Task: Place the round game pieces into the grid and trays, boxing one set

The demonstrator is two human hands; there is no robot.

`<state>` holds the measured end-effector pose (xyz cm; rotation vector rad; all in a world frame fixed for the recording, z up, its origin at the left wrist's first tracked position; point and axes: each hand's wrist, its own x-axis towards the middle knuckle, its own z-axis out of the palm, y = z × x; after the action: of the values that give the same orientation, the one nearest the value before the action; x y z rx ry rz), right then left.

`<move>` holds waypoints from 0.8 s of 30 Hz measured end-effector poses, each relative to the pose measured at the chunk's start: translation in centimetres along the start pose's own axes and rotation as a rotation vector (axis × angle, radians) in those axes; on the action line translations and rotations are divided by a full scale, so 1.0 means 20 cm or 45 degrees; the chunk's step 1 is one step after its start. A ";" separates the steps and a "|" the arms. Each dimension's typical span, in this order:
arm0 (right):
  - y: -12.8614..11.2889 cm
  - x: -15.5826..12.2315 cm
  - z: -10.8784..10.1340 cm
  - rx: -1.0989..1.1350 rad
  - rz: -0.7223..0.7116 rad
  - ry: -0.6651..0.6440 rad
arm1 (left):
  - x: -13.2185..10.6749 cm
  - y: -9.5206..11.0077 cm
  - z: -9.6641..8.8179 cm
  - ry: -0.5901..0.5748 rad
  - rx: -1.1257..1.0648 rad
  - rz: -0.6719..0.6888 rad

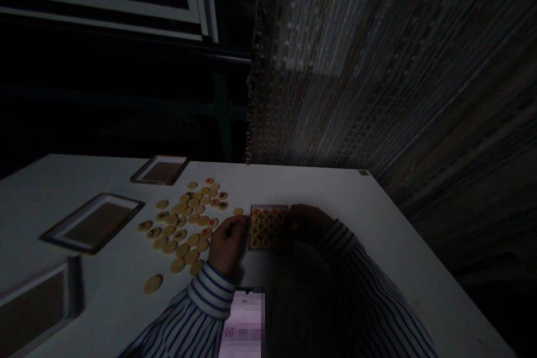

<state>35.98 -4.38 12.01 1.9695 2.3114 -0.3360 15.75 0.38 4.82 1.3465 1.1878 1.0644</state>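
A shallow rectangular box [269,207] of pale, round, red- and black-marked pieces [264,228] is flanked by the curled left hand [227,243] at nine o'clock and the shadowed right hand [311,220] at three; neither grip can be told. Arranging seems in hand; gentle alignment is called for.

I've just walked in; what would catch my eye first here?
Probably the glowing pinkish screen at the bottom centre, bright in a dim scene. Next come the pale round pieces scattered on the white table, left of a small box holding similar pieces in rows, between the left hand and right hand.
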 end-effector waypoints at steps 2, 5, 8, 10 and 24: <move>0.00 0.00 0.00 -0.008 0.021 -0.007 | 0.00 0.01 0.00 -0.002 0.009 -0.003; -0.01 0.00 0.00 0.015 0.019 -0.029 | 0.00 0.02 0.01 0.008 0.011 -0.002; -0.01 0.00 0.00 0.037 0.027 -0.041 | -0.01 0.03 0.01 -0.004 0.011 0.007; -0.01 0.00 0.00 0.041 0.026 -0.040 | -0.01 0.02 0.01 -0.019 0.013 0.001; 0.00 0.00 0.01 0.021 -0.012 -0.042 | -0.01 0.01 0.01 -0.010 0.006 0.007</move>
<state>36.04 -4.38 11.85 1.9458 2.3057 -0.3863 15.90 0.11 5.01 1.3569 1.1820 1.0598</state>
